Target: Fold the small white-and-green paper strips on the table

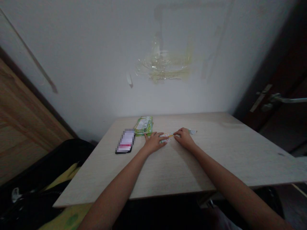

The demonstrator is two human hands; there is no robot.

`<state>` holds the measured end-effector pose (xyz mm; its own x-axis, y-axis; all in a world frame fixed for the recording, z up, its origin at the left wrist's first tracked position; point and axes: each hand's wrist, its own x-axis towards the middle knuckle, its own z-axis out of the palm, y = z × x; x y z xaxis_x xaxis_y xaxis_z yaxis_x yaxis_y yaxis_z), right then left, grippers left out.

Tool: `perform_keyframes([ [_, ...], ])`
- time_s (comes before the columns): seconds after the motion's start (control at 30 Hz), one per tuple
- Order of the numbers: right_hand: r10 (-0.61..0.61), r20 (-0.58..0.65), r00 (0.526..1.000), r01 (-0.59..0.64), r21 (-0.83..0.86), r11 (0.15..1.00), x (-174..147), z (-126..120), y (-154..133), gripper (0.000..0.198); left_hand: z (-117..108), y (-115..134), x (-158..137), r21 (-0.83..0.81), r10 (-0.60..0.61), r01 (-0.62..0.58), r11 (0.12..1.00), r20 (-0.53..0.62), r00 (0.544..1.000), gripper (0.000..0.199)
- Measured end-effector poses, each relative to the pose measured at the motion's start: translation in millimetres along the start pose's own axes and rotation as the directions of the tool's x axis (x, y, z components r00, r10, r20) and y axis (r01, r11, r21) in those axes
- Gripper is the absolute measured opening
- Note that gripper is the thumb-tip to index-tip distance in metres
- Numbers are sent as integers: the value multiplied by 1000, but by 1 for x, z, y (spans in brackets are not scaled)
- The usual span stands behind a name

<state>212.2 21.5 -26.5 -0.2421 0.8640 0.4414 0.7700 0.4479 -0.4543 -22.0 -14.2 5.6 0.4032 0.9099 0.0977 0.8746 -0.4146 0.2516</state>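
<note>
A narrow printed strip, white with orange and green marks, lies flat on the pale wooden table. I cannot make out whether it is paper or a flattened packet. My left hand rests palm down with its fingers spread, the fingertips pressing on the strip's left part. With fingers and thumb drawn together, my right hand pinches the strip near its middle. The strip's far end pokes out beyond the right knuckles, and the part between is hidden. Just behind my left hand sits a stack of green printed packets.
A phone with a blurred screen lies left of my left hand. Behind the table rises a white wall with peeling clear tape. A dark door with a metal handle stands to the right, a wooden panel to the left.
</note>
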Motion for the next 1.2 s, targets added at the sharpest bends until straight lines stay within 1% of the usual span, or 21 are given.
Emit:
perform_keyframes([
  [0.13,-128,27,991,125,87,988,-2,2,0,10,1,1,1,14,-21,21,1000,0,1000,40],
  [0.2,-166,45,985,160,121,980,-3,3,0,8,1,1,1,8,-20,20,1000,-6,1000,40],
  [0.27,-144,43,989,138,115,984,-2,3,1,9,1,1,1,1,-21,21,1000,-8,1000,40],
  [0.37,-51,12,999,50,46,998,-1,2,3,14,1,0,3,-7,-19,19,1000,-7,1000,41],
  [0.43,-13,3,1000,13,10,1000,0,2,4,18,2,-2,4,-18,-15,15,1000,-12,1000,42],
  [0.63,-5,34,999,6,-20,1000,-2,-1,-1,24,4,-3,5,-44,-32,29,999,-75,997,43],
  [0.8,-5,40,999,6,-39,999,-3,-3,-5,28,3,0,4,-37,5,-9,999,-109,994,38],
  [0.9,-66,39,997,67,-17,998,-3,-5,-6,25,1,2,4,-33,17,-22,999,-140,990,35],
  [1.07,-225,38,974,219,120,968,-4,-7,-9,17,0,4,3,-79,47,-62,995,-178,983,30],
  [1.2,-278,54,959,266,162,950,-5,-7,-12,13,2,4,3,-72,47,-64,995,-207,977,24],
])
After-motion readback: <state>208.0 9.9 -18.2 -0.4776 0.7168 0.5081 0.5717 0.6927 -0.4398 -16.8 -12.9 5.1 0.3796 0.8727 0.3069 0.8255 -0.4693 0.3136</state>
